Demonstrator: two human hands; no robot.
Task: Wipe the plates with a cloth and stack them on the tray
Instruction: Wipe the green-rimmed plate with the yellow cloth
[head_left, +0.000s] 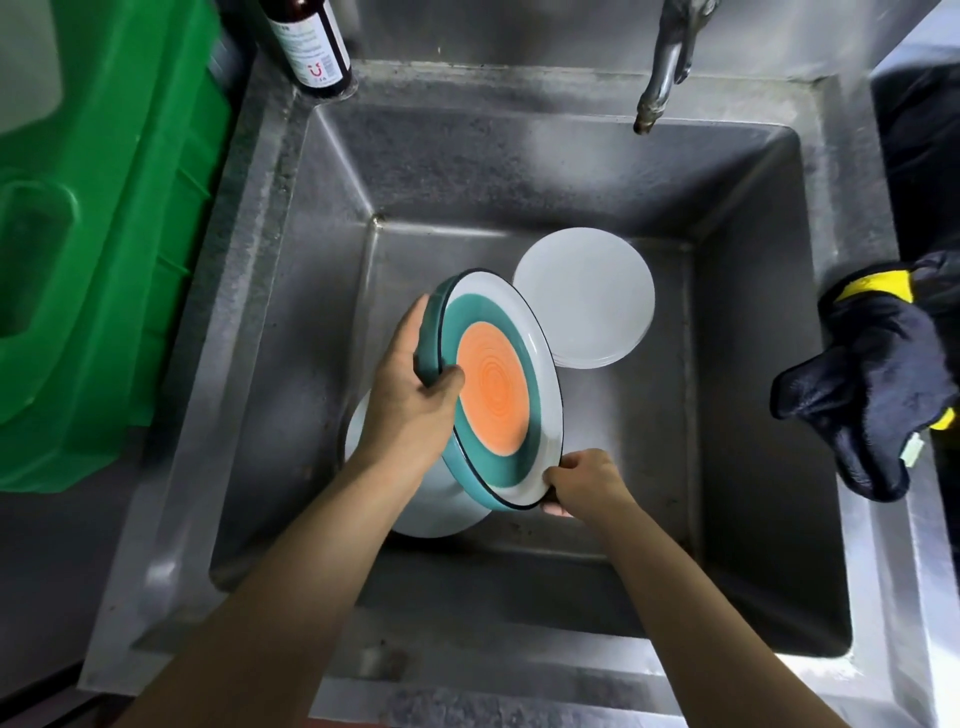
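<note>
A teal, white and orange plate (496, 395) is held tilted on edge over the steel sink (753, 364). My left hand (410, 395) grips its upper left rim, thumb on the face. My right hand (582, 480) pinches the lower rim. A second teal-rimmed plate seems to sit just behind it in the same grip. Beneath them lies a pale plate (441, 509), partly hidden. A small stack of white plates (592, 301) rests on the sink floor at the back right. A dark blue cloth with yellow trim (878, 384) hangs over the sink's right rim.
A green plastic crate (104, 249) stands to the left of the sink. A brown bottle (311, 47) sits on the back left corner. The tap spout (660, 88) hangs over the basin at the back right.
</note>
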